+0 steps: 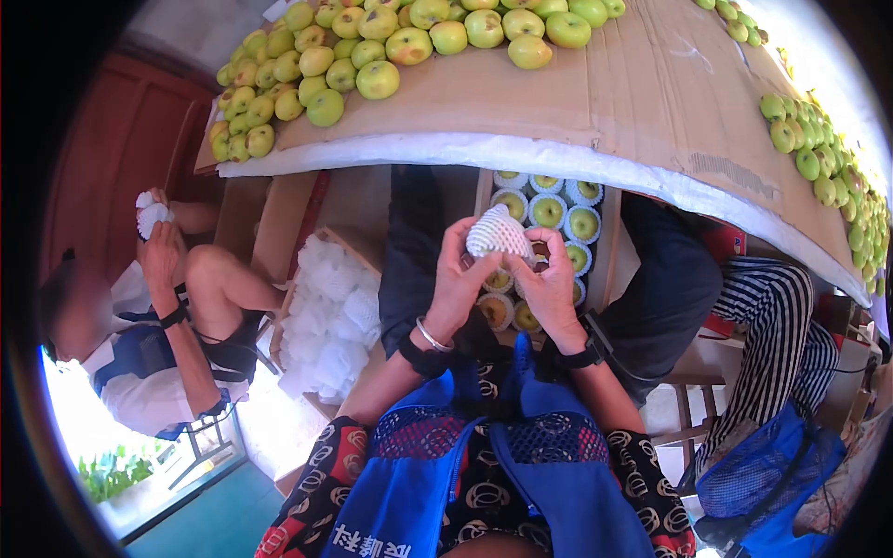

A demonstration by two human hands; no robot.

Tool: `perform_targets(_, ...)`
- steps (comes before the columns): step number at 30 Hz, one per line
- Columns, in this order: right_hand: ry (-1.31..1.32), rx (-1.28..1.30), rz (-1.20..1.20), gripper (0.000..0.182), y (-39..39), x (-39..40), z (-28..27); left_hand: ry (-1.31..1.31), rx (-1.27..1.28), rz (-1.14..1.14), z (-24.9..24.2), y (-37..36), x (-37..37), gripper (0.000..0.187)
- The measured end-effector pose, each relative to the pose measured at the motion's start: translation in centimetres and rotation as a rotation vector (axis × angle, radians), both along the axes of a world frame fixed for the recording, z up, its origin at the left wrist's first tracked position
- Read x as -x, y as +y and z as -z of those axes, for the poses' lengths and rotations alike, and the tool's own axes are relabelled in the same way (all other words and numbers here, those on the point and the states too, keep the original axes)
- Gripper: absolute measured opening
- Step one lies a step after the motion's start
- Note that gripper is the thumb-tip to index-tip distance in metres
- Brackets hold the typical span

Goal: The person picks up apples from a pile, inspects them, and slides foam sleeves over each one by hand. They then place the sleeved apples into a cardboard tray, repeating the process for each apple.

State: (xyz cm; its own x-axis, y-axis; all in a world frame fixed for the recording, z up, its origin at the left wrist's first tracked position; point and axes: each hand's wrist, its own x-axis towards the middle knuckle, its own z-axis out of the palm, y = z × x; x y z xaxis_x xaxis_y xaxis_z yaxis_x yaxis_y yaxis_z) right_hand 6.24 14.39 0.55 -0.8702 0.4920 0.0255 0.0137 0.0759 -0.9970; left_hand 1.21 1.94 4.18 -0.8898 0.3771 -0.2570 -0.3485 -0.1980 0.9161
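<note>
In front of me my left hand [458, 279] and my right hand [553, 290] are both closed on a white foam fruit net [499, 232]. The net bulges to a rounded shape with a pointed top. Whatever is inside it is mostly hidden by the mesh and my fingers. Under my hands, between my legs, stands a box [609, 265] holding rows of apples [583, 223] in white foam nets. My hands hide part of the rows.
A cardboard-covered table [549, 102] ahead bears a heap of yellow-green apples [409, 46]. At left a carton [349, 244] is full of loose foam nets [330, 321]. A co-worker [177, 344] sits at left holding a white net; another person's striped trousers [767, 316] are at right.
</note>
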Motion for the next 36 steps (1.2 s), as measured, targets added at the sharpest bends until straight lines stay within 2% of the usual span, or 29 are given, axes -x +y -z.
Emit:
perform_targets(1, -0.016, 0.003, -0.046, 0.031, 0.1, -0.2, 0.1, 0.019, 0.022, -0.021, 0.5, -0.2, 0.1, 0.050)
perform_targets(5, 0.046, -0.005, -0.086, 0.022, -0.4, -0.1, 0.1, -0.136, -0.126, -0.042, 1.5, -0.6, 0.5, 0.054)
perform_targets(9, 0.031, -0.041, -0.150, 0.018, -0.1, -0.4, -0.6, -0.058, -0.156, 0.037, 2.1, -1.1, 0.6, 0.057)
perform_targets(12, 0.069, 0.087, -0.130, 0.018, -0.2, -0.4, -0.6, 0.009, -0.133, 0.049, 2.1, -1.0, 0.3, 0.063)
perform_targets(14, 0.172, -0.005, -0.067, 0.018, -0.5, -0.3, -0.7, 0.067, -0.099, 0.052, 1.9, -0.9, 0.2, 0.066)
perform_targets(18, 0.092, -0.087, -0.075, 0.017, -0.5, -0.3, -1.4, 0.117, -0.098, -0.012, 2.2, -0.8, 0.0, 0.071)
perform_targets(20, 0.125, 0.175, -0.068, 0.016, -1.4, -0.2, -1.1, 0.148, -0.096, -0.053, 2.3, -0.8, -0.1, 0.072)
perform_targets(21, 0.124, 0.176, -0.067, 0.016, -1.6, -0.2, -1.1, 0.134, -0.127, -0.083, 1.9, -0.7, -0.1, 0.072)
perform_targets(23, 0.175, 0.017, -0.135, 0.015, -1.7, -0.2, -1.6, 0.119, -0.159, -0.112, 1.9, -0.5, -0.1, 0.073)
perform_targets(27, 0.232, -0.113, -0.190, 0.014, -2.1, 0.0, -3.2, 0.168, -0.076, -0.171, 2.9, -0.5, 0.3, 0.074)
perform_targets(31, 0.183, -0.135, -0.261, 0.022, -2.2, -0.4, -2.9, 0.223, -0.031, -0.178, 3.9, -1.1, 1.2, 0.072)
perform_targets(33, 0.142, -0.126, -0.301, 0.027, -1.9, -0.7, -2.9, 0.276, 0.012, -0.192, 2.5, -0.8, 1.5, 0.070)
perform_targets(35, 0.013, -0.083, -0.220, 0.048, -1.1, -1.2, -3.0, 0.364, 0.104, -0.228, 2.1, -0.6, 1.7, 0.067)
perform_targets(36, 0.010, -0.080, -0.221, 0.048, -1.2, -1.0, -3.1, 0.361, 0.108, -0.229, 2.1, -0.8, 1.7, 0.067)
